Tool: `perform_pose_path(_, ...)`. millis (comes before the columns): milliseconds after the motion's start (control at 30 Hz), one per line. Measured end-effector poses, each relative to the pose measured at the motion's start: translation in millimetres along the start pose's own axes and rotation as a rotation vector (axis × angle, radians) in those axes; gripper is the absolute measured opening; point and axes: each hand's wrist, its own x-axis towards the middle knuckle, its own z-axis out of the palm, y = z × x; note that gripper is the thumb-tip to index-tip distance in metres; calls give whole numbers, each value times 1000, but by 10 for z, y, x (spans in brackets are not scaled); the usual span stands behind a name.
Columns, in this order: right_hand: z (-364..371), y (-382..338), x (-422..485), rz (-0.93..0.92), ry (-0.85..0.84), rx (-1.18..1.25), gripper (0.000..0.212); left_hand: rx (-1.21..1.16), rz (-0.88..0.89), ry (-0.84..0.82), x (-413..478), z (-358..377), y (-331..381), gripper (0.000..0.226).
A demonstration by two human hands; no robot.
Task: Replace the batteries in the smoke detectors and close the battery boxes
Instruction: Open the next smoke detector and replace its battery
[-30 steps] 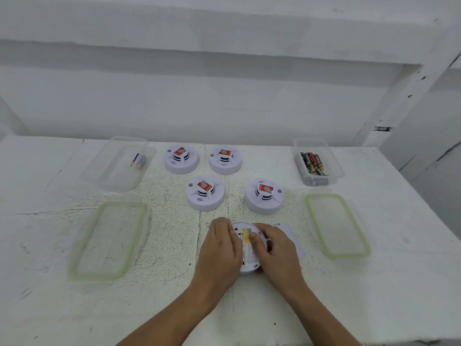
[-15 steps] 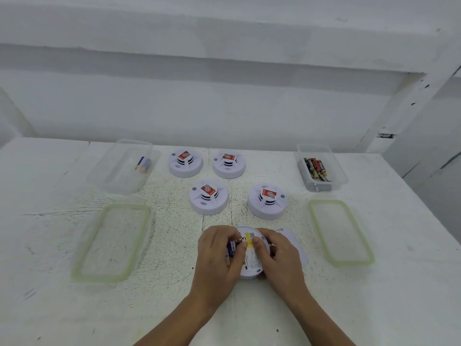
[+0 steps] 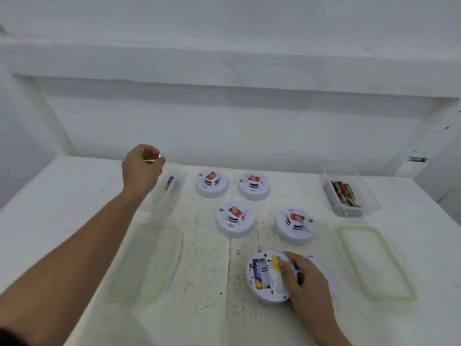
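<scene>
Grips the upturned detector (image 3: pixel 268 283), with one battery (image 3: pixel 257 273) in it, on the desk (image 3: pixel 74 196) in the right hand (image 3: pixel 303 278), and holds the left hand (image 3: pixel 141 168) well apart over the left box (image 3: pixel 183 171), fingers curled, round what unclear.

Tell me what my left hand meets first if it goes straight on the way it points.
Likely the wall: the left hand seems to hover above the box, though height is unclear.

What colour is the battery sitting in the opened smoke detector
The battery is blue with a yellow end, in the head view.
</scene>
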Motion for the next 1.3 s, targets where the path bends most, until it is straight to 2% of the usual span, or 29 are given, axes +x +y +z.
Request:
perform_pose_path(200, 37, -52, 4, 36, 23, -6, 12, 250, -222, -188, 506, 151, -305, 20)
perform_pose_path(400, 70, -71, 6, 63, 50, -13, 12, 481, -223, -250, 588, 372, -449, 7)
perform_pose_path(500, 65, -75, 12, 74, 38, -27, 14, 480, -238, -226, 585, 378, -449, 4)
perform_pose_path(667, 90, -66, 13, 56, 38, -45, 17, 487, -205, -226, 530, 429, -464, 30)
perform_pose_path(800, 136, -125, 21, 13, -7, -23, 15, 349, -219, -221, 424, 355, -389, 24)
perform_pose_path(867, 188, -180, 28, -12, -43, -39, 17, 333, -173, -182, 357, 280, -311, 22)
perform_pose_path(933, 269, -239, 41, -25, -74, -38, 14, 332, -31, -117, 236, 207, -192, 22)
perform_pose_path(1033, 409, -314, 51, -45, -94, -13, 7, 198, 209, -79, -204, 109, 60, 13)
perform_pose_path(1100, 491, -361, 52, -49, -93, 12, 7, 130, 357, -146, -602, 40, 159, 10)
perform_pose_path(1167, 562, -402, 53, -50, -92, 28, 7, 102, 433, -297, -960, -34, 145, 13)
perform_pose_path(1300, 648, -468, 73, -32, -105, 73, 8, 234, 278, -668, -1378, -95, -80, 16)
